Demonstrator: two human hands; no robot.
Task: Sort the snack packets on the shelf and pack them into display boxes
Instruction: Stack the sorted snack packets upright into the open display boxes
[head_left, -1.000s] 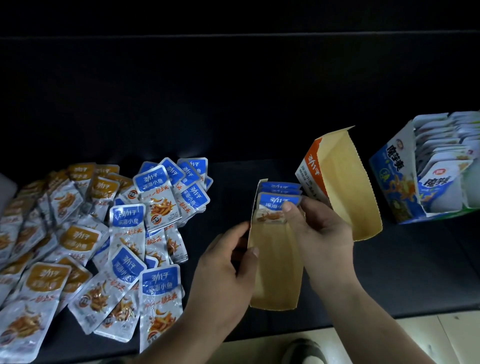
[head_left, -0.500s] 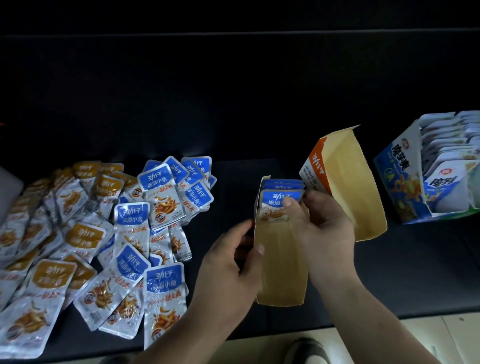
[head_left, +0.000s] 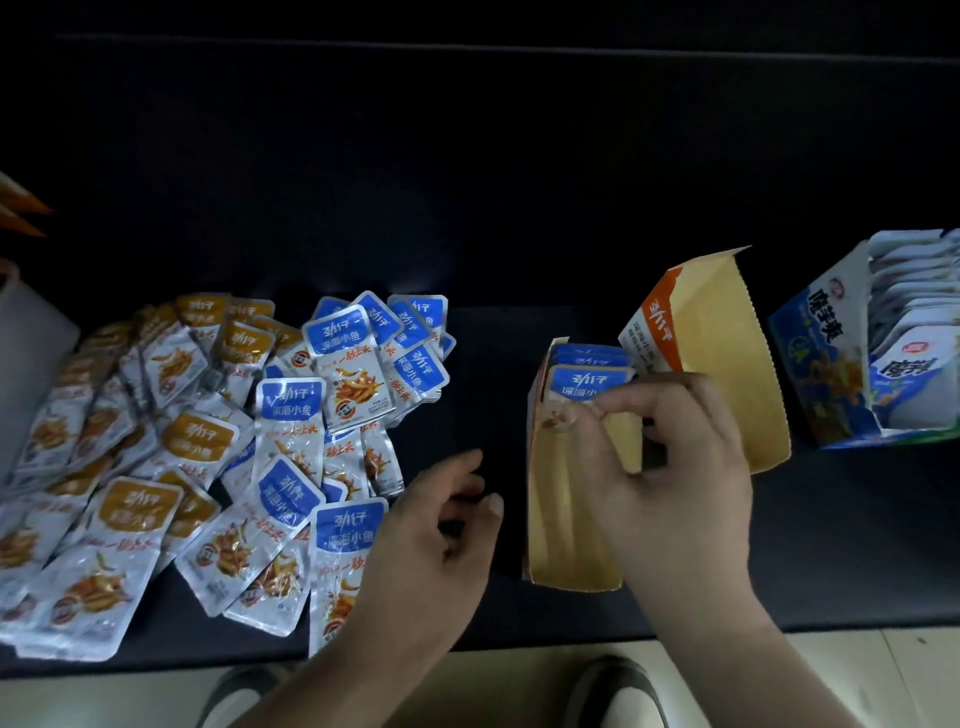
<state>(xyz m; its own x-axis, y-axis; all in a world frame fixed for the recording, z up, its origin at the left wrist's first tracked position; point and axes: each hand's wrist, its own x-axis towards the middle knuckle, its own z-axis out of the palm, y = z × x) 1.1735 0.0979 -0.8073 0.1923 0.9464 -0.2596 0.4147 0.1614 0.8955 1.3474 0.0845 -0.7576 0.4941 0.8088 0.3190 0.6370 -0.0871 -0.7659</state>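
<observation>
Dim light falls on a black shelf (head_left: 857, 545), with a strip of pale floor and a pair of shoes (head_left: 618, 686) below its near edge. On the left of the shelf lies a loose heap of snack packets, the gold-labelled packets (head_left: 202, 441) to the outside and the blue-labelled packets (head_left: 343, 374) nearer the middle, many overlapping. Right of the heap stands an open display box (head_left: 566, 530), brown inside, its lid flap (head_left: 727, 353) thrown back and leaning to the right. A row of blue packets stands upright at the far end of this box. The right hand (head_left: 670, 467) reaches over the box with fingers curled, thumb and fingertips pinching the front blue packet (head_left: 587, 384) of that row. The left hand (head_left: 431, 545) hovers between the heap and the box, fingers loosely bent, holding nothing and apart from both. Further right stands a second box (head_left: 821, 364), blue-printed, filled with white packets (head_left: 914, 312) set on edge
</observation>
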